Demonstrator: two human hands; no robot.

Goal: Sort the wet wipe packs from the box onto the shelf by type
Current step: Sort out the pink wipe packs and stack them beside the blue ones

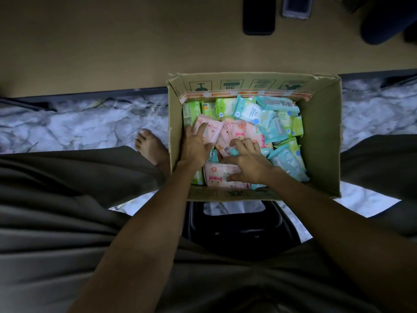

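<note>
Inside cardboard box [320,141]: pink [223,177], green [225,105], blue wipe packs [250,111], 2 hands [195,144].

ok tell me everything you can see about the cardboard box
The cardboard box is brown and open-topped, with a torn far rim, handling symbols printed on its inner far wall and a strip of orange tape below them. It sits on the marbled floor, full of loose pink, green and blue wipe packs. Both hands reach into it.

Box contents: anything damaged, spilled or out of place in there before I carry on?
No spill shows. The packs lie jumbled, pink, green and blue mixed and tilted at all angles. The box has a torn, ragged far rim. The left hand and right hand both rest on pink packs.
</note>
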